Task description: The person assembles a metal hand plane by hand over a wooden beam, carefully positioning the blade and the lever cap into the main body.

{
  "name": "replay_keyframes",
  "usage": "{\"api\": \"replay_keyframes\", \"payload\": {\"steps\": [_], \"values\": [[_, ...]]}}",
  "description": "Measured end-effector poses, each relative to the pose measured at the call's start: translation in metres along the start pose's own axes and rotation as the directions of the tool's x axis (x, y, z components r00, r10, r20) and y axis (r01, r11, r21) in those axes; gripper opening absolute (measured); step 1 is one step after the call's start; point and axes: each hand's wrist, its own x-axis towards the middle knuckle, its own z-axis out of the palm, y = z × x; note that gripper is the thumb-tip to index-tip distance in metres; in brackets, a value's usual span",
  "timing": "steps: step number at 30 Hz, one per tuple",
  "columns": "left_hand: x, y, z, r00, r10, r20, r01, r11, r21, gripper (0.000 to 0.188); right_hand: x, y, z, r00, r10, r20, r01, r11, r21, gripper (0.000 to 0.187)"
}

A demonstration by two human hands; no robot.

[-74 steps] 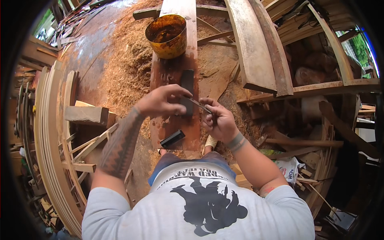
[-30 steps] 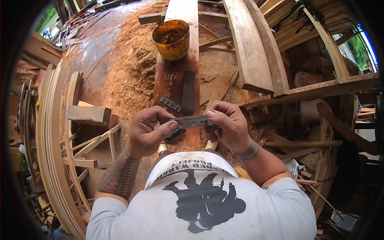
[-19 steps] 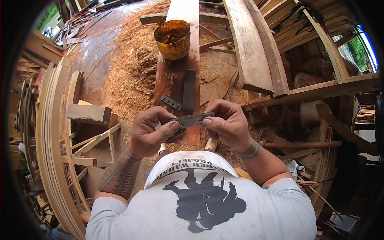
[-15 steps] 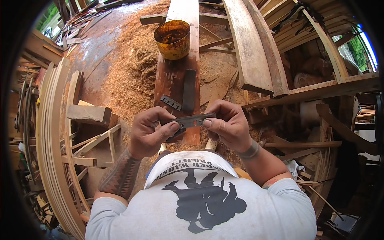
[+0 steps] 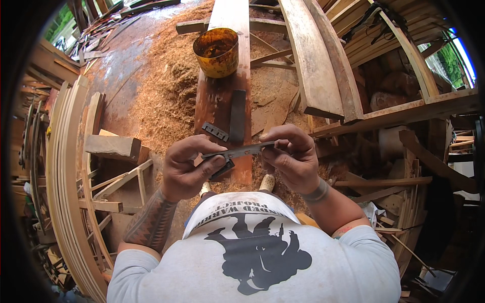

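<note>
My left hand (image 5: 189, 164) pinches the left end of a narrow, flat grey metal blade (image 5: 242, 152) with holes through it. Around the blade's right end are the thumb and bent fingers of my right hand (image 5: 290, 156), index finger above the edge and thumb below. A small dark piece (image 5: 222, 170) shows under the blade by my left hand; whether I hold it or it rests on the board is unclear. Beyond my hands, a dark rectangular block (image 5: 238, 113), like a sharpening stone, lies on a reddish-brown board (image 5: 214, 101). Next to it lies a slotted metal piece (image 5: 215, 132).
A stained yellow tub (image 5: 217, 63) stands farther along the board. Sawdust (image 5: 164, 96) covers the floor to its left. Thick planks (image 5: 313, 65) lean at the right, while long wood strips (image 5: 63, 166) and a squared block (image 5: 112, 145) stand at the left.
My right thumb has slid down off the blade's face, and my right index finger has lifted. The blade has tilted so its face shows narrower. My left hand keeps its grip.
</note>
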Motion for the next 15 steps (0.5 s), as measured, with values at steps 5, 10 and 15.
{"api": "replay_keyframes", "payload": {"steps": [5,10,15], "values": [[-0.0011,-0.0001,-0.0021,1.000,-0.023,0.016,0.024,1.000,-0.018,0.016,0.0008,-0.0010,-0.0019,0.999,0.002,0.052,-0.004,0.999,0.034,0.030],[-0.0048,0.0009,0.0019,0.998,-0.064,0.012,0.064,0.997,-0.044,0.014,-0.0009,-0.0026,-0.0013,0.998,0.021,0.062,-0.022,0.999,0.028,0.036],[-0.0029,0.0019,0.0032,0.999,0.034,-0.010,-0.032,0.993,0.112,0.018,-0.0013,0.0035,-0.0018,0.999,0.029,0.042,-0.032,0.996,0.080,0.032]]}}
